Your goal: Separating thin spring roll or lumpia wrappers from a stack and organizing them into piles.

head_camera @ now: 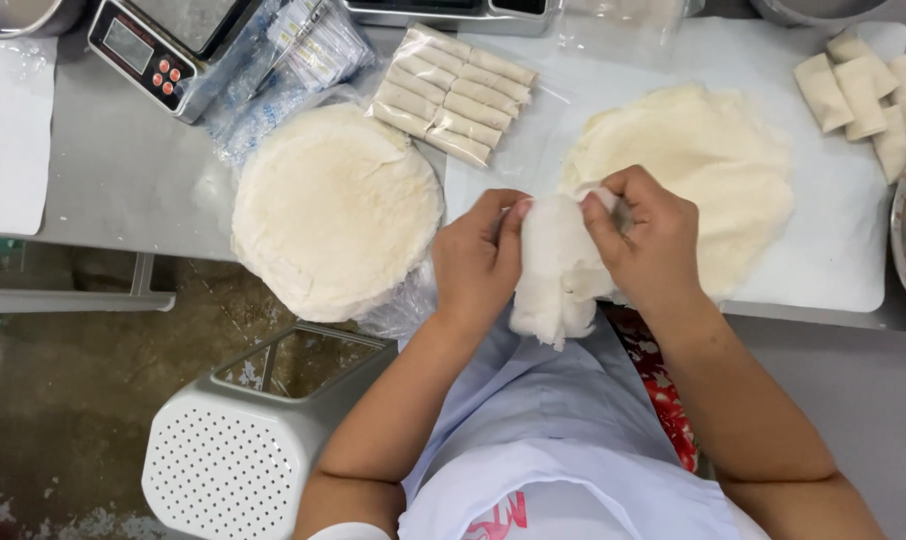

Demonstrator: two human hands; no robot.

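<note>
Both sets of fingertips (521,212) are pinching the top edge of a thin white spring-roll wrapper (555,270); the left hand (478,258) is gripping its left side, the right hand (645,240) its right. The wrapper is hanging crumpled between the hands, above the table's near edge. At 1 o'clock a spread wrapper sheet (713,150) is lying on a white board (833,250). At 10 o'clock a round wrapper stack (333,210) is sitting; at 11 o'clock a bagged pack of rolls (453,95), then a digital scale (163,50). Loose rolls (863,95) are lying at 2 o'clock. A perforated stool (243,450) is standing at 8 o'clock.

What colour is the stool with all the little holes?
The stool is light grey, seen in the head view.
</note>
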